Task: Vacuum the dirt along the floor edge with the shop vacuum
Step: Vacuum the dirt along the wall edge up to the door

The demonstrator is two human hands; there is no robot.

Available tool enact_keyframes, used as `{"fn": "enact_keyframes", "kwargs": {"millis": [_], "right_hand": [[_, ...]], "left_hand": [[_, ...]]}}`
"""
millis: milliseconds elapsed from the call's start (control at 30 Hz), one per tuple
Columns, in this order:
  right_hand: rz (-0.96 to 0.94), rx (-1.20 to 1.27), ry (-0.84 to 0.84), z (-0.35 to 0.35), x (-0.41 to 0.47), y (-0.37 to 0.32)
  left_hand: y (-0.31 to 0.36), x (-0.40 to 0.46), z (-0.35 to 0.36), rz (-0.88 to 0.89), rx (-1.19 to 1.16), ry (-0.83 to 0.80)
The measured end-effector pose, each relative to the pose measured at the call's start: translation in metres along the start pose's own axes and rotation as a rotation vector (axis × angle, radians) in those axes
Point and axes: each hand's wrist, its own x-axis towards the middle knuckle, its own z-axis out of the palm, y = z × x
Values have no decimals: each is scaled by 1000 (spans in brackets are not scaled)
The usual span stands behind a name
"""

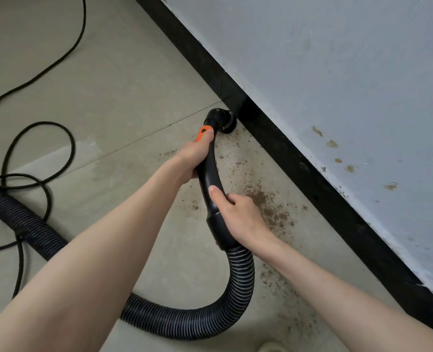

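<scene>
A black curved vacuum wand (209,174) with an orange switch (203,132) ends in a round black nozzle (225,120) that sits on the floor against the black baseboard (299,168). My left hand (193,158) grips the wand's upper part just below the orange switch. My right hand (238,214) grips the wand's lower end at the hose cuff. Brown dirt (268,207) lies scattered on the beige tiles along the baseboard, behind the nozzle and under my right arm. The ribbed black hose (240,280) loops back toward the left.
A thin black power cord (42,128) coils over the tiles at the left, crossing the hose (24,222). The pale grey wall (337,85) above the baseboard carries brown stains (333,143). A pale object (273,348) peeks in at the bottom edge.
</scene>
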Motion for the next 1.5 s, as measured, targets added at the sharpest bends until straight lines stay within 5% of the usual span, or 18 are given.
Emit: {"fn": "enact_keyframes", "kwargs": {"millis": [267, 733, 1500], "right_hand": [[-150, -40, -15, 11, -21, -21], [-129, -202, -426, 88, -73, -7], [-40, 15, -308, 31, -38, 27]], "left_hand": [[11, -43, -32, 125, -66, 124], [-99, -111, -113, -33, -257, 355], [-55, -80, -36, -20, -38, 290]]}}
